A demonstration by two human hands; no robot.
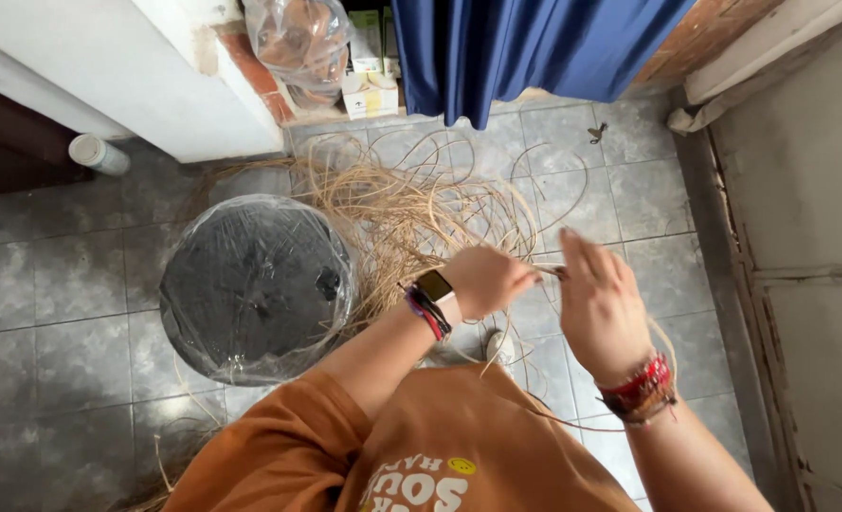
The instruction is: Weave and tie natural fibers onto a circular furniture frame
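You stand over a grey tiled floor [70, 275], and the largest thing on it is a round black stool seat wrapped in clear plastic film [255, 284], to the left of your arms. Beyond it, a loose tangled heap of pale tan rattan strips [411, 204] spreads across the tiles up toward a hanging blue cloth curtain [525, 47] at the far wall. Beside the curtain sits a clear plastic bag with brown contents [298, 43], and a white cylindrical container [99, 154] lies by the white wall at the left.

Your left hand [482, 280], with a square watch and dark bands at the wrist, is curled into a fist; its grip is clamped on a thin tan rattan strip [546, 270] that runs across to your right hand. Your right hand [601, 303], with red woven bracelets at the wrist, is raised with its back to the camera and fingers mostly straight; the strip meets it near the fingertips, but you cannot tell from here whether that grip is pinched on it. Both hands hover in front of your orange shirt, above the near edge of the heap.
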